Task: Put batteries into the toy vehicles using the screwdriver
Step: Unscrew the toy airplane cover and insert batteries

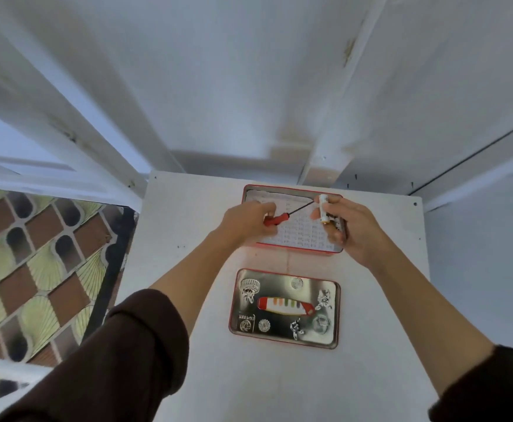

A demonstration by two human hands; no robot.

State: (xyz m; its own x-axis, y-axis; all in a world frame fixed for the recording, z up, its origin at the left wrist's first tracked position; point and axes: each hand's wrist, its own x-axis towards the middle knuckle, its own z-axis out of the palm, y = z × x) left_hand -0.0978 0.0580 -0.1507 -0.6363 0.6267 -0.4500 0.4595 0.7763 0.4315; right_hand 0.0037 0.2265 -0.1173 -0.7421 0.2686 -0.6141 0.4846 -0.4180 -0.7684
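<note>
Dark sleeves point(121, 354) are seen nearest the camera, both forearms reaching out over a white table point(188, 376). Nearer the body, a tin lid point(284, 309) lies flat, evidently set aside to leave the open tin point(294, 239) beyond it accessible. Over that tin, the red-handled screwdriver point(275, 220) is gripped by the left hand point(246, 222), fingers curled round the handle, its shaft angled up toward the right. A white battery point(323, 208) is pinched upright by the right hand point(351, 226), with something dark also held beneath; what it is cannot be told. No toy vehicle can be identified with certainty. Both items appear to be collected for the battery fitting.
</note>
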